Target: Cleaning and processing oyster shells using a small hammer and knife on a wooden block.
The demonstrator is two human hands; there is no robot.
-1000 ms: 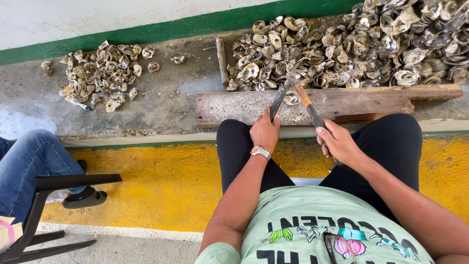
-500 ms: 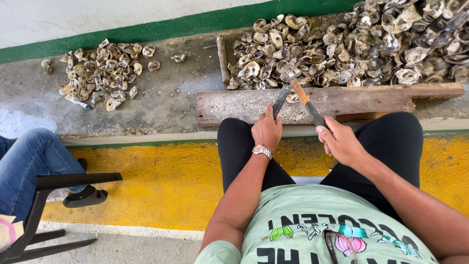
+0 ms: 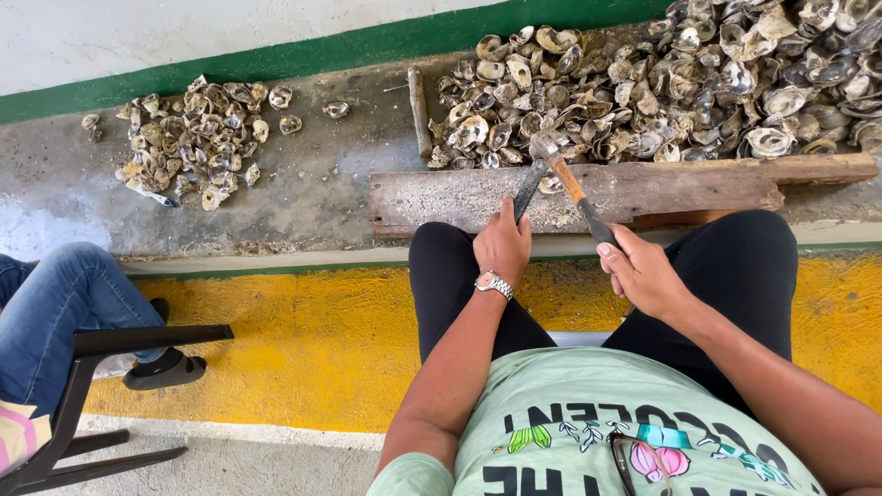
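Bare grey concrete ledge (image 3: 322, 188) lies open between the small heap of grey oyster shells (image 3: 197, 142) at left and the weathered wooden plank (image 3: 643, 188). Behind the plank, a large mound of oyster shells (image 3: 680, 83) blocks passage (it spreads to the green-striped wall (image 3: 276, 57)). A short wooden stick (image 3: 419, 110) bounds its left side.

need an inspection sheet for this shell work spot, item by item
surface: weathered wooden plank lying on a wet concrete ledge.
job's things: left hand holds a dark flat blade against the plank; right hand holds a hammer, its head near the blade tip.
clutter: large shell pile behind the plank, small shell pile to the left, a loose stick.
hands: both closed on tools; wristwatch on the left.
cables: nothing seen.
surroundings: yellow painted floor, green wall stripe, another person's jeans leg on a black chair.
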